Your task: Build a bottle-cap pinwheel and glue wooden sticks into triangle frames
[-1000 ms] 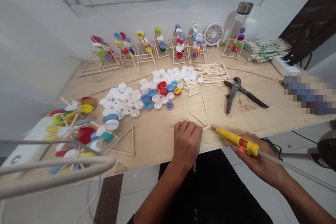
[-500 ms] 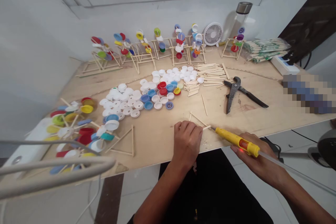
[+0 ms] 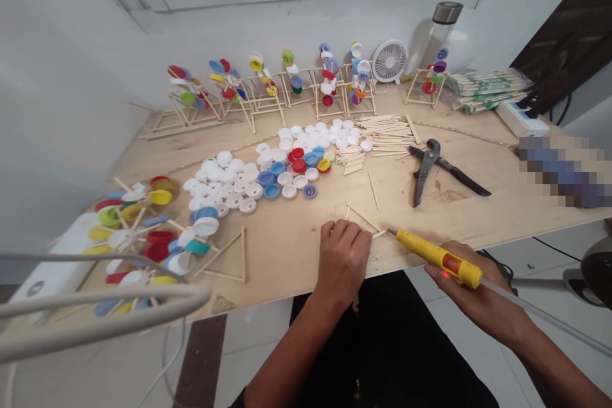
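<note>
My left hand (image 3: 343, 261) is closed over a small triangle of thin wooden sticks (image 3: 364, 217) near the table's front edge. Its fingers hide part of the sticks. My right hand (image 3: 482, 290) grips a yellow hot glue gun (image 3: 433, 254), with a translucent glue stick (image 3: 540, 312) coming out of its back end. The nozzle points left, just beside the triangle's right corner. A red light glows on the gun's body. One loose stick (image 3: 373, 190) lies beyond the triangle. Farther left, another stick triangle (image 3: 244, 255) rests on the wood.
Plastic bottle caps (image 3: 229, 180) spread across the middle, beside piles of cut sticks (image 3: 388, 134). Black-handled pliers (image 3: 427, 172) lie at right. Cap wheels (image 3: 127, 239) cluster at left, behind a grey cable (image 3: 191, 296). Finished-looking stick stands (image 3: 329, 92), a fan (image 3: 389, 62) and a bottle (image 3: 442, 25) line the wall.
The glue gun's nozzle has drawn slightly right, away from the triangle's corner. My left hand keeps its hold on the sticks, and the whole view has shifted a little.
</note>
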A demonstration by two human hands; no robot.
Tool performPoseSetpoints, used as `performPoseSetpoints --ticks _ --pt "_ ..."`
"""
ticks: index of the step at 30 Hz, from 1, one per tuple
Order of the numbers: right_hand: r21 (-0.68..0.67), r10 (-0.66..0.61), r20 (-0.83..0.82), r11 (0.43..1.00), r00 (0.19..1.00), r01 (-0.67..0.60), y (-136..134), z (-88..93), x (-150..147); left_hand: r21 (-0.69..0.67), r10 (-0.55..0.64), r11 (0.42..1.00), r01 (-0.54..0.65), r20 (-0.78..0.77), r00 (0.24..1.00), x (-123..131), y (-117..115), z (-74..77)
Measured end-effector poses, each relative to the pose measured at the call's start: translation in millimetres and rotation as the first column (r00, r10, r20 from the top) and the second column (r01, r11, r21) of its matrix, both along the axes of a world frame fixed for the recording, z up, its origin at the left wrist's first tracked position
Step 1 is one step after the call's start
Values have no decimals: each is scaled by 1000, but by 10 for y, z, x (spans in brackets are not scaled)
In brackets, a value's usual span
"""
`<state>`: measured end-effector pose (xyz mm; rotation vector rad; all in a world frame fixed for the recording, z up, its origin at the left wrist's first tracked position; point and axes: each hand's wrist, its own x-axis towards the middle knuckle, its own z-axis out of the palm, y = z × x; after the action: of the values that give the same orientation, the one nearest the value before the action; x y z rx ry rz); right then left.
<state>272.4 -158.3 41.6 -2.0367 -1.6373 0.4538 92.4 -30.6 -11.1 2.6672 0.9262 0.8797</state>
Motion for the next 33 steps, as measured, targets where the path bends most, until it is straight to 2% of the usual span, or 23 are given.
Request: performPoseSetpoints --ticks 4,7,13,16,20,27,33 --pt "85 -78 -132 992 988 89 -51 150 -39 16 4 1000 -4 -12 1000 7 1 -5" --pt "112 -57 -153 991 987 75 -67 206 -63 4 9 1000 -9 -5 1000 14 -3 12" --pt "35 -27 -176 999 984 34 -43 95 -116 -88 51 995 -40 125 991 -170 -39 86" --pt "19 2 -189 1000 982 2 -29 33 -154 -143 102 986 -85 119 988 -357 -55 116" --pt "36 131 -214 991 968 -126 24 -15 -217 -195 122 975 -107 68 990 -518 -54 144" --pt "2 166 -190 986 968 -168 160 -37 -350 -236 79 969 -79 -6 997 -552 0 170" --pt "-63 204 -182 974 962 -219 288 -22 -396 -250 16 968 -16 -3 1000 -537 223 148"
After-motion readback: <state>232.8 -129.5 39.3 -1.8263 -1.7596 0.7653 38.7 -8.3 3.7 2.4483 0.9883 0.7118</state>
